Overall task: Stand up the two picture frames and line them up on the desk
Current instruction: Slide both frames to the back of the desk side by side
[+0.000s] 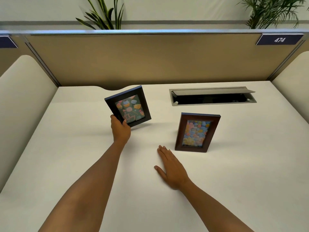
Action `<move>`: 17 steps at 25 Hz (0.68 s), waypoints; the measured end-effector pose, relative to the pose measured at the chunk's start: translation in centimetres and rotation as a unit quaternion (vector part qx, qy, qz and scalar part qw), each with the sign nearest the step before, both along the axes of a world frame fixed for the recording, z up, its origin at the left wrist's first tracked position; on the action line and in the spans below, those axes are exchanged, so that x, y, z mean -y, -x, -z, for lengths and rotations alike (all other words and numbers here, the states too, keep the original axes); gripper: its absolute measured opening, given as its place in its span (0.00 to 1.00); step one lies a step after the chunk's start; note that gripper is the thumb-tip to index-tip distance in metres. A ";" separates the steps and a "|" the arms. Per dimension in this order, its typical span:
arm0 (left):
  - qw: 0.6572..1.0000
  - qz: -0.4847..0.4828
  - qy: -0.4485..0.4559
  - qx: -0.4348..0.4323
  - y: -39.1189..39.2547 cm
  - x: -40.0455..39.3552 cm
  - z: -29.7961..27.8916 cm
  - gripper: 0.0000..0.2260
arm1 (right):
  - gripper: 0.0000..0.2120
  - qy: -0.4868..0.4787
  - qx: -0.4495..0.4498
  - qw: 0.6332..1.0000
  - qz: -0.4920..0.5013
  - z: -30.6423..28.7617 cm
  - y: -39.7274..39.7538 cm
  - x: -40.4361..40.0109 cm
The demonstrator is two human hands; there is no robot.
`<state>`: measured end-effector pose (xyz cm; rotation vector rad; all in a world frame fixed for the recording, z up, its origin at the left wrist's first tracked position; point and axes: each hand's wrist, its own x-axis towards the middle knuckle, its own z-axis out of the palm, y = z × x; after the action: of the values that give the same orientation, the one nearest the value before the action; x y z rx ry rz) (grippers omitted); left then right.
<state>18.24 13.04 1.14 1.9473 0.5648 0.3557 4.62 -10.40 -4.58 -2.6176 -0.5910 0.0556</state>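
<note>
A dark frame with a cupcake picture (pixel 128 106) is tilted to the left above the white desk (pixel 83 156), left of centre. My left hand (pixel 120 129) grips its lower left corner, thumb on the front. A brown frame with a flower picture (pixel 197 132) stands upright on the desk to the right, facing me. My right hand (pixel 172 168) lies flat on the desk, palm down and fingers together, just left of and in front of the brown frame, not touching it.
An open cable hatch (pixel 212 97) with a raised grey lid is set into the desk behind the brown frame. A tan partition (pixel 150 61) closes the back; padded side panels (pixel 21 97) flank the desk. Plants rise behind the partition.
</note>
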 end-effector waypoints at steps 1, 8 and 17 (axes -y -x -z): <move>1.000 0.005 -0.008 -0.004 -0.8 -0.5 -0.1 0.15 | 0.32 0.000 0.002 1.000 0.004 0.1 0.0 0.0; 0.995 0.081 -0.054 -0.037 -6.3 -4.4 -0.3 0.16 | 0.32 -0.013 -0.013 0.999 0.029 0.2 -0.3 0.2; 0.983 0.130 -0.079 -0.099 -10.7 -5.5 0.6 0.18 | 0.31 -0.016 -0.012 0.999 0.040 0.7 -0.5 0.2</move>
<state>28.94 18.56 0.49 2.1955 0.4116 0.0421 5.08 -10.58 -5.26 -2.6021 -0.4738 0.0511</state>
